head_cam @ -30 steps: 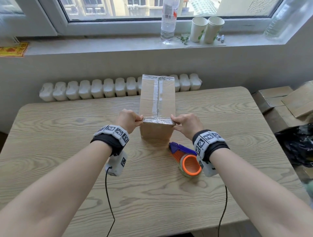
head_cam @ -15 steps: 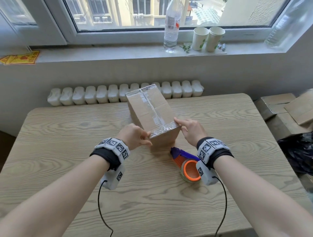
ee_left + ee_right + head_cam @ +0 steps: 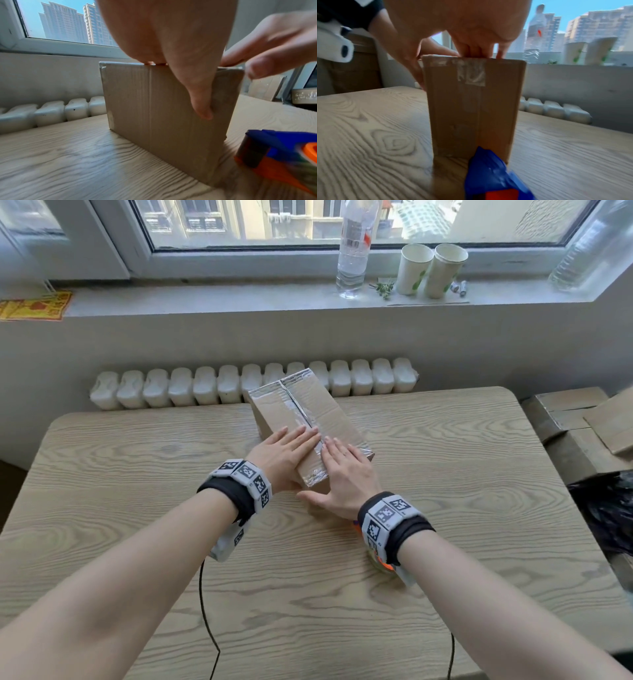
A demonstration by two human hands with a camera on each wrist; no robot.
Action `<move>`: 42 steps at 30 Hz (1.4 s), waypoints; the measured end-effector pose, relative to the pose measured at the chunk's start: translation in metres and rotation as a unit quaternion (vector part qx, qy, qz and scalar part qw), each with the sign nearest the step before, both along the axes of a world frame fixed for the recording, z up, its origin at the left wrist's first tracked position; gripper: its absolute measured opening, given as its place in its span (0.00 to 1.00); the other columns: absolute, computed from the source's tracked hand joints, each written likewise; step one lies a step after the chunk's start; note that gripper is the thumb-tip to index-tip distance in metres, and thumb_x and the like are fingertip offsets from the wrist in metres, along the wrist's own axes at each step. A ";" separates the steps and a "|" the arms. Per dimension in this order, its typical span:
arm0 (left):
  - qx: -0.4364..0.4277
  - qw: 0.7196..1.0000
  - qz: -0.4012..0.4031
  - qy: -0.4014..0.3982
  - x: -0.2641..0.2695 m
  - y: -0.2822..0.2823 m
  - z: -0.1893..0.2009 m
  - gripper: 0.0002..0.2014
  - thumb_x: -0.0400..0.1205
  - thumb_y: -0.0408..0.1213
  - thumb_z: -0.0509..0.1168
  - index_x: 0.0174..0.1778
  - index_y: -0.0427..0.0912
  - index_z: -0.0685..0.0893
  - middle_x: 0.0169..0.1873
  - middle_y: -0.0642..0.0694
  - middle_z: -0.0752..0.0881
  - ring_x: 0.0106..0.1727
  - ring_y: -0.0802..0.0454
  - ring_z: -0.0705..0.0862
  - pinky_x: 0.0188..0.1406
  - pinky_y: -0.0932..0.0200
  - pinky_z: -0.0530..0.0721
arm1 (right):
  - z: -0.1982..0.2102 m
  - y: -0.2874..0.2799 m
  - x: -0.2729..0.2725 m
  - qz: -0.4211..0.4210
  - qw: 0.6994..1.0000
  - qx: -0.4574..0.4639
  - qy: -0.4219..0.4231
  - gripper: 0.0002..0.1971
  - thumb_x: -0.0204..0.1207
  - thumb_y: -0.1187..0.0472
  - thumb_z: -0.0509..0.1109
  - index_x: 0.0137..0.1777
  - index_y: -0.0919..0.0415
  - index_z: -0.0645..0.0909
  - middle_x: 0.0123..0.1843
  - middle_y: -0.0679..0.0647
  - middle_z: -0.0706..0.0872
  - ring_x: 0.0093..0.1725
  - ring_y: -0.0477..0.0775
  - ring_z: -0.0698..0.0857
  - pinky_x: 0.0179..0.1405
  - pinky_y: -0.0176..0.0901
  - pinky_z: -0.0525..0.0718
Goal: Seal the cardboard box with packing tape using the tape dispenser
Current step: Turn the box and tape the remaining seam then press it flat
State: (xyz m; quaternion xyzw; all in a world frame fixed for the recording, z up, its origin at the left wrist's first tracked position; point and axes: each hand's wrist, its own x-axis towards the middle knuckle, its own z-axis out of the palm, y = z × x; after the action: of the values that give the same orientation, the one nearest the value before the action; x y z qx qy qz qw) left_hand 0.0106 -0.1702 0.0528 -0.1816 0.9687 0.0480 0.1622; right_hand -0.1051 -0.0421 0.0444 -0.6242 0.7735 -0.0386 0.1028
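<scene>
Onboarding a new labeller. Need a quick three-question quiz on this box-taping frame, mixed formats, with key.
1. True or false: the left hand grips the tape dispenser.
2. Multiple choice: where do both hands' fingers lie? A) flat on the taped top of the cardboard box B) on the windowsill C) on the table
3. Fill in: the dispenser lies on the table near the ___ hand's wrist.

Key:
1. False: it rests flat on the box.
2. A: the right hand lies there too, beside the centre seam.
3. Right.
</scene>
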 end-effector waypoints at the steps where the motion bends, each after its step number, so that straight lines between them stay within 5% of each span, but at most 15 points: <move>1: -0.010 1.000 -0.010 0.004 0.001 -0.003 -0.001 0.48 0.76 0.57 0.63 0.81 0.46 0.38 0.83 0.51 0.41 0.84 0.54 0.41 0.83 0.53 0.40 | -0.001 -0.002 0.005 -0.011 1.000 0.002 0.005 0.53 0.67 0.26 0.53 0.81 0.67 0.54 0.84 0.59 0.56 0.84 0.53 0.54 0.82 0.48 0.47; 6: -0.035 0.998 -0.042 0.007 0.003 -0.018 0.004 0.43 0.80 0.41 0.63 0.81 0.48 0.38 0.83 0.51 0.43 0.84 0.54 0.44 0.81 0.56 0.41 | 0.000 -0.005 0.010 -0.026 0.999 -0.027 -0.030 0.44 0.72 0.40 0.64 0.80 0.69 0.57 0.83 0.63 0.57 0.84 0.55 0.55 0.81 0.44 0.45; 11: -0.028 0.998 -0.046 0.023 0.002 -0.016 -0.004 0.47 0.78 0.45 0.66 0.81 0.47 0.38 0.83 0.51 0.43 0.84 0.53 0.44 0.81 0.56 0.43 | 0.004 0.004 -0.015 0.010 0.998 -0.036 -0.058 0.41 0.69 0.52 0.66 0.81 0.66 0.56 0.84 0.60 0.55 0.84 0.53 0.53 0.81 0.40 0.42; 16: -0.013 0.999 -0.004 0.044 0.001 -0.015 -0.011 0.45 0.79 0.46 0.64 0.81 0.46 0.37 0.83 0.50 0.41 0.84 0.55 0.43 0.80 0.59 0.40 | 0.003 0.004 -0.019 0.017 0.999 0.007 -0.030 0.42 0.78 0.45 0.63 0.83 0.62 0.45 0.86 0.56 0.46 0.84 0.50 0.45 0.82 0.41 0.40; 31: 0.035 0.985 0.122 0.114 0.035 -0.048 -0.005 0.41 0.79 0.37 0.66 0.81 0.39 0.47 0.83 0.42 0.47 0.84 0.50 0.47 0.81 0.60 0.41 | 0.002 0.003 -0.043 0.055 0.997 0.017 -0.048 0.38 0.80 0.50 0.62 0.83 0.60 0.45 0.86 0.52 0.45 0.84 0.49 0.43 0.79 0.38 0.34; 35: 0.117 0.950 0.215 0.195 0.048 -0.038 0.002 0.37 0.79 0.34 0.66 0.80 0.34 0.52 0.82 0.36 0.48 0.83 0.42 0.54 0.82 0.48 0.57 | 0.005 0.012 -0.052 -0.015 0.995 0.007 -0.094 0.45 0.76 0.43 0.65 0.83 0.60 0.44 0.85 0.51 0.44 0.84 0.48 0.42 0.81 0.39 0.40; 37: 0.149 0.932 0.268 0.190 0.054 -0.034 0.005 0.36 0.81 0.37 0.63 0.80 0.33 0.51 0.82 0.34 0.49 0.81 0.39 0.59 0.80 0.50 0.58 | 0.009 0.019 -0.054 -0.057 0.989 -0.004 -0.135 0.46 0.74 0.39 0.64 0.83 0.59 0.43 0.85 0.51 0.44 0.84 0.46 0.43 0.82 0.41 0.44; 42: 0.157 0.914 0.330 0.177 0.057 -0.025 0.005 0.31 0.85 0.40 0.57 0.81 0.37 0.52 0.68 0.29 0.78 0.67 0.33 0.78 0.67 0.44 0.75 | 0.014 0.032 -0.049 -0.110 0.980 0.011 -0.168 0.29 0.84 0.48 0.53 0.82 0.49 0.51 0.86 0.52 0.43 0.82 0.56 0.60 0.74 0.55 0.69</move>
State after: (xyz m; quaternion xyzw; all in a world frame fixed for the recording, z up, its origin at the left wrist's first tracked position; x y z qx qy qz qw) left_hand 0.0674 -0.1956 0.0575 -0.4519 0.8465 0.2814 -0.0106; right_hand -0.1544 -0.0104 0.0588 -0.5189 0.8093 -0.1458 0.2336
